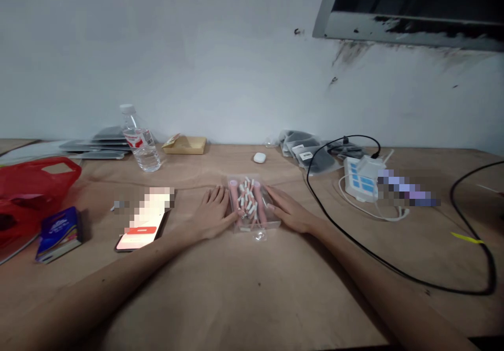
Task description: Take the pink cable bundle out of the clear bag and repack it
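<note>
A clear plastic bag [271,220] lies flat on the wooden table between my hands. Through it I see what looks like a beaded skipping rope [248,199], with pink handles at either side and white and pink segments bunched between them. My left hand [212,212] rests flat on the table left of the bag, its fingers spread and its thumb on the bag's edge. At the other side my right hand [289,212] has its fingers stretched out, touching the bag's right edge. Neither hand grips the bag.
On the left are a lit phone [144,222], a blue packet [59,233], a red plastic bag [27,193] and a water bottle [142,144]. A white earbud case [260,158] sits behind the bag. To the right, a black cable [350,243] loops near a power strip [360,180].
</note>
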### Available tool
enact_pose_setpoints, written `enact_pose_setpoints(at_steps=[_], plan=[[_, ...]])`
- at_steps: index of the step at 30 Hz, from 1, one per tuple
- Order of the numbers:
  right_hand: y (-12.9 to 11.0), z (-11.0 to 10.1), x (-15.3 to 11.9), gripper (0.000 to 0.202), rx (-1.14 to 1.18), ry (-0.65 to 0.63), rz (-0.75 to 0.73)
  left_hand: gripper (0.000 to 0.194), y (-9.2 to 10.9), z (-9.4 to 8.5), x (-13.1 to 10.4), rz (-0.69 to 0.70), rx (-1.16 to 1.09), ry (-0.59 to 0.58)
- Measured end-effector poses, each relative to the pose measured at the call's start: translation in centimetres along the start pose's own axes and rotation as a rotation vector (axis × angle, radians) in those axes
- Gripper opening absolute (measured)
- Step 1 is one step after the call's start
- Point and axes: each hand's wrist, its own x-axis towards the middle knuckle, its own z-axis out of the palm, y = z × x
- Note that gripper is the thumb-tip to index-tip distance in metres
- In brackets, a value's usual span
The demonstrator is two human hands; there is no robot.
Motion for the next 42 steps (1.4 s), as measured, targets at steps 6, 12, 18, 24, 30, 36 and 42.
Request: enact_pose_setpoints(at_steps=[6, 12, 18, 24, 30, 36, 42], plan=[[0.9, 0.3, -0.1, 0.067, 0.079, 0.028, 0.139, 0.089, 0.3, -1.1, -0.1, 0.012, -0.115, -0.096], [1.8, 0.6, -0.1, 0.084, 0.163, 0.151, 0.298, 0.070, -0.3, -4.1, 0.3, 0.226, -0.210, -0.157], [0.6, 0.0, 0.5, 0.046, 0.150, 0.305, 0.278, 0.043, -1.6, -5.5, 0.8, 0.046, -0.300, -0.055], [-1.9, 0.1, 0.7, 0.031, 0.106, 0.251, 0.090, 0.054, 1.7, -4.6, -0.1, -0.035, 0.043, 0.021], [-1.9, -0.3, 0.4, 0.023, 0.025, 0.286, 0.087, 0.096, 2.7, -2.8, 0.8, 0.064, 0.100, 0.045], [-1.3, -0.4, 0.5, 0.030, -0.001, 0.262, -0.066, 0.096, 1.7, -4.0, 0.9, 0.215, 0.074, -0.029], [-0.4, -0.7, 0.4, 0.028, -0.049, 0.229, 0.014, 0.080, 2.3, -4.4, 0.6, 0.214, 0.043, -0.023]])
